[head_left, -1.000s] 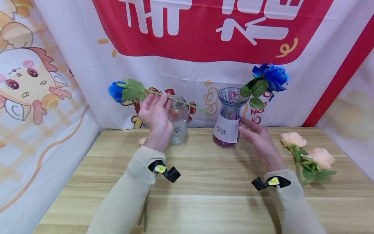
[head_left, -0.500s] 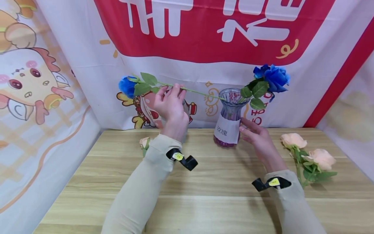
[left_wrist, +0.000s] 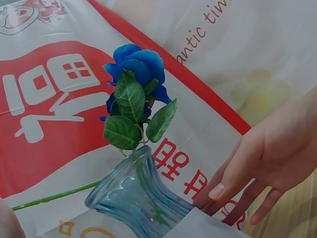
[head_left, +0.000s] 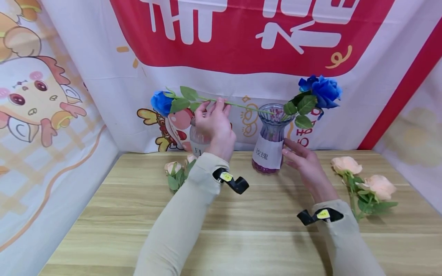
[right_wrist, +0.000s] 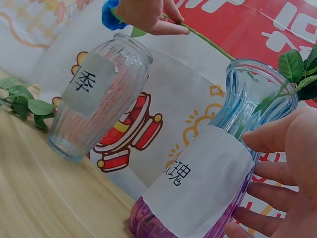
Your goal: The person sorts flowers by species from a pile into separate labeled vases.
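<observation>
Since the earlier frames, the left hand (head_left: 215, 124) has travelled to the right with a blue rose (head_left: 162, 103); the free end of its stem (left_wrist: 57, 196), at first well short of the blue-purple vase (head_left: 272, 132), now shows at that vase's mouth. Contact between stem and rim cannot be confirmed. Right hand (head_left: 305, 163) and vase show no displacement.

Findings, left: fingers closed in a pinch on the stem, which lies nearly level, bloom to the left. Findings, right: fingers spread and slightly bent, tips resting against the vase's right side, not wrapped round it.

The vase stands upright on the desk (head_left: 255, 214), bearing a white paper label (head_left: 266, 153) with dark characters. Blue blooms (head_left: 324, 91) with green leaves lean out over its right rim.

A clear glass vase (right_wrist: 64, 131), also labelled, stands to the left, partly hidden behind the left hand in the head view. Peach roses (head_left: 172, 167) lie in front of it, partly covered by the left sleeve (head_left: 183, 214). Two further peach-coloured roses (head_left: 378, 186) lie at the desk's right side. Behind hangs a white cloth (head_left: 235, 84) with a red printed panel.
</observation>
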`<action>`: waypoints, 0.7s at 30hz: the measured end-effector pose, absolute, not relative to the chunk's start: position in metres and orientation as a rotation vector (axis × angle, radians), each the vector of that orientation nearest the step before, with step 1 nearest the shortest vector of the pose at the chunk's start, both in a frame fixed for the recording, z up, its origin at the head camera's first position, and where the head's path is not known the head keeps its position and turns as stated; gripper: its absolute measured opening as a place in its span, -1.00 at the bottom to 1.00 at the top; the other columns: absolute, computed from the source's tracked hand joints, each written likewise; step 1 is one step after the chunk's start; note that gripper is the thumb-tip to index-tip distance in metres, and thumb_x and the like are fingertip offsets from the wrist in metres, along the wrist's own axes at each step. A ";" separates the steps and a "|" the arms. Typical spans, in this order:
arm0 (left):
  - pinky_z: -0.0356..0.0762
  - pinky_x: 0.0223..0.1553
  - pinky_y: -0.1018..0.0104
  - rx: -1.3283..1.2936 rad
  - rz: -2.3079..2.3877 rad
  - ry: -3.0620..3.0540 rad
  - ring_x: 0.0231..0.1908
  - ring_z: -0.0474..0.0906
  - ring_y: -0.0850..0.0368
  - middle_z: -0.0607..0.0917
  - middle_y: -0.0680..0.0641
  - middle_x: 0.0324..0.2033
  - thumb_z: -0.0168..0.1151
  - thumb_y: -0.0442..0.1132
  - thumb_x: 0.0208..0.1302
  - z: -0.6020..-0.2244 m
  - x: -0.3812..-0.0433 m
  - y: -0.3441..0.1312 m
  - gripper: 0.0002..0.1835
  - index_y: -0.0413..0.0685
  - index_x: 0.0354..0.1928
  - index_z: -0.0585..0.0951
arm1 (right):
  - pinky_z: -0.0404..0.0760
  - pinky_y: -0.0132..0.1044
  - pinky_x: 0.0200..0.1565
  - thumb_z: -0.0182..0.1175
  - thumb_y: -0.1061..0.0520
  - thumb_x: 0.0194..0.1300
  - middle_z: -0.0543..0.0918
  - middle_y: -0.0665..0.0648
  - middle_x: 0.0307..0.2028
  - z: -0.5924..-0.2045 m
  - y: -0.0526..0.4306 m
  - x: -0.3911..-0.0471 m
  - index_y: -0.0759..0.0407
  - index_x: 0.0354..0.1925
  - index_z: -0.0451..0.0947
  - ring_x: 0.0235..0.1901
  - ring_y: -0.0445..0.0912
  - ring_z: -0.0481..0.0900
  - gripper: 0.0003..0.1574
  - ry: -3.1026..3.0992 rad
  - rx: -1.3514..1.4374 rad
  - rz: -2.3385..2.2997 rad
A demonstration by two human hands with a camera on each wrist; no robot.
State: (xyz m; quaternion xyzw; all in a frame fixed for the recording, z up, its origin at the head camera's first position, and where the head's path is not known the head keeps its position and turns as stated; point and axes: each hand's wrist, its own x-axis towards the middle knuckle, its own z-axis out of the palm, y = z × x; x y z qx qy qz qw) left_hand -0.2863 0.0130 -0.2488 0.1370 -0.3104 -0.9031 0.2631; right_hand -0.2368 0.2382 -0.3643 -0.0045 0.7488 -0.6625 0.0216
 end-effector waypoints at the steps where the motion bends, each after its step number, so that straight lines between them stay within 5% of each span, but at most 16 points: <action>1: 0.85 -0.09 0.19 0.370 -2.448 -0.836 -0.11 0.85 -0.09 0.78 -0.25 -0.12 0.44 -0.47 0.31 -0.249 -0.287 0.015 -0.67 -0.11 0.02 0.57 | 0.30 0.10 0.60 0.09 -0.10 0.64 0.12 0.06 0.70 -0.364 0.238 -0.237 0.04 0.70 0.06 0.64 0.04 0.17 -0.15 2.322 -0.015 -2.053; 13: 0.84 -0.13 0.26 0.382 -2.421 -0.915 -0.09 0.85 -0.07 0.81 -0.17 -0.17 0.46 -0.46 0.29 -0.251 -0.292 0.042 -0.73 -0.08 -0.03 0.68 | 0.30 0.12 0.60 0.12 -0.10 0.63 0.15 0.06 0.69 -0.365 0.239 -0.239 0.04 0.69 0.08 0.64 0.03 0.17 -0.14 2.316 -0.025 -2.074; 21: 0.83 0.01 0.11 0.341 -2.418 -0.971 0.01 0.81 -0.22 0.82 -0.16 -0.18 0.44 -0.49 0.29 -0.253 -0.295 0.059 -0.69 -0.09 0.03 0.77 | 0.29 0.15 0.61 0.11 -0.08 0.63 0.13 0.07 0.70 -0.364 0.239 -0.238 0.07 0.69 0.07 0.66 0.05 0.14 -0.14 2.317 -0.015 -2.067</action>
